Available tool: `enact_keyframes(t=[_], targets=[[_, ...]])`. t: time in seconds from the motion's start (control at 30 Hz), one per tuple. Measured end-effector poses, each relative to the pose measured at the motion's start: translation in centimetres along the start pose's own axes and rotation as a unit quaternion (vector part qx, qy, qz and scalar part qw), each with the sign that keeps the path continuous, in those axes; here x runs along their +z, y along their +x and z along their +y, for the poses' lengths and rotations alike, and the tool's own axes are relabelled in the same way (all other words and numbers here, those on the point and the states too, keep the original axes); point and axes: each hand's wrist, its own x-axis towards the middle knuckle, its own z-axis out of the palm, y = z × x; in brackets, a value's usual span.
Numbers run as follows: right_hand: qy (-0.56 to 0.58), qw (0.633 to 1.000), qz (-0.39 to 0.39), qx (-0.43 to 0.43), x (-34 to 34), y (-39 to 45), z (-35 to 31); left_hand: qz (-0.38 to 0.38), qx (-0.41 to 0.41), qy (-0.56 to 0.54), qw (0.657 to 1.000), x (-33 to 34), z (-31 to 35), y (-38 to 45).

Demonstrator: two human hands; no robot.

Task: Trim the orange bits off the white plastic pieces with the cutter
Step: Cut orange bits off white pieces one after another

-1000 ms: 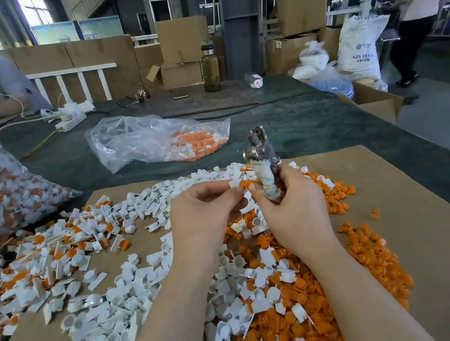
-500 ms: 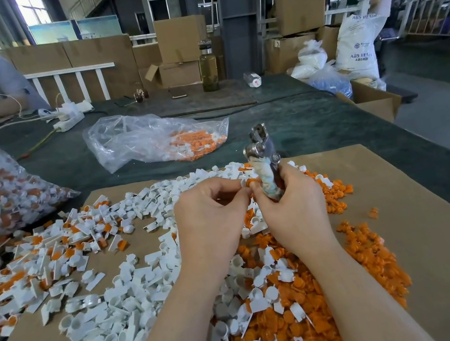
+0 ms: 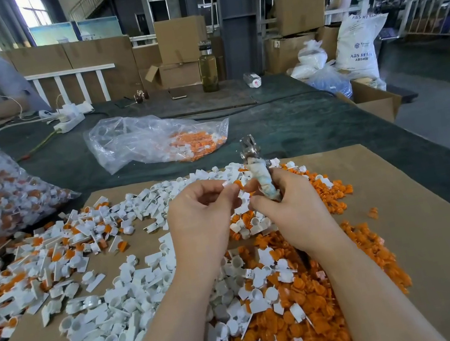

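— Gripping what?
— Right hand (image 3: 286, 207) grasps my cutter (image 3: 258, 175), tip up; left hand (image 3: 204, 215) pinches a white piece (image 3: 229, 183) beside it.
— Underneath?
— Cardboard sheet (image 3: 435, 224) on a dark table (image 3: 300, 128): white pieces (image 3: 109, 323) left, orange bits (image 3: 367, 265) right. Boxes (image 3: 181, 40) far.

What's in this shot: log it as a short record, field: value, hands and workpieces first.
left hand: pinches a small white piece at its fingertips
right hand: grips the cutter, metal head pointing up
work surface: cardboard sheet on a dark green table
loose parts: white pieces heaped left, orange bits heaped right
clear bag: lying behind, some orange and white parts inside
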Motion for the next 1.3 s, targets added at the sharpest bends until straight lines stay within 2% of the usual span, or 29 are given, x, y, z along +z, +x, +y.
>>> enact_keyframes(t=[0.2, 0.57, 1.1, 1.23, 1.3], targets=[[-0.014, 0.996, -0.089, 0.017, -1.0, -0.3, 0.0, -0.006, -0.029, -0.117, 0.993, -0.5, 0.2, 0.4], [-0.037, 0.983, -0.177, 0.032, -0.9, -0.5, -0.5, -0.009, -0.006, -0.151, 0.989, -0.7, 0.2, 0.8], [-0.093, 0.986, -0.138, -0.006, 0.3, -0.2, 0.2, -0.022, -0.004, -0.171, 0.985, -1.0, -0.1, 1.1], [-0.119, 0.985, -0.126, -0.015, 0.5, -0.2, 0.5, -0.044, -0.047, -0.175, 0.982, -1.3, -0.1, 1.3], [-0.139, 0.984, -0.108, -0.019, 0.8, -0.2, 0.6, -0.04, -0.101, -0.216, 0.97, -1.9, -0.4, 1.7]])
